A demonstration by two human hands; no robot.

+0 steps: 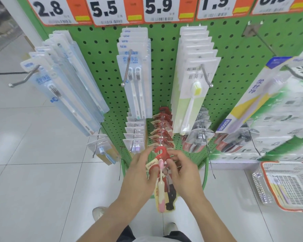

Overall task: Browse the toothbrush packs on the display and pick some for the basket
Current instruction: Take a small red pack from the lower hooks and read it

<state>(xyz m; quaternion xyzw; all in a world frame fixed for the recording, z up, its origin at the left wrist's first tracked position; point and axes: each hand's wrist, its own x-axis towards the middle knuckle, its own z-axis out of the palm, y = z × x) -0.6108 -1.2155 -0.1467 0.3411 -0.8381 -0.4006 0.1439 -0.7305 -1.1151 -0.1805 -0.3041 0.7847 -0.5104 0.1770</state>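
Both your hands are on the red toothbrush pack, out in front of the green pegboard.

Your left hand (141,169) pinches the red toothbrush pack (162,182) by its left edge near the "canban" label, and your right hand (180,169) has curled fingertips on its right edge, just under the red hook. That grip sits right at the tip of the peg, with the row of matching red packs (162,131) strung just beyond it. The pack hangs down between your wrists. Well off to the right of your grip, the basket (287,186) rests on the floor, a purple toothbrush pack inside.
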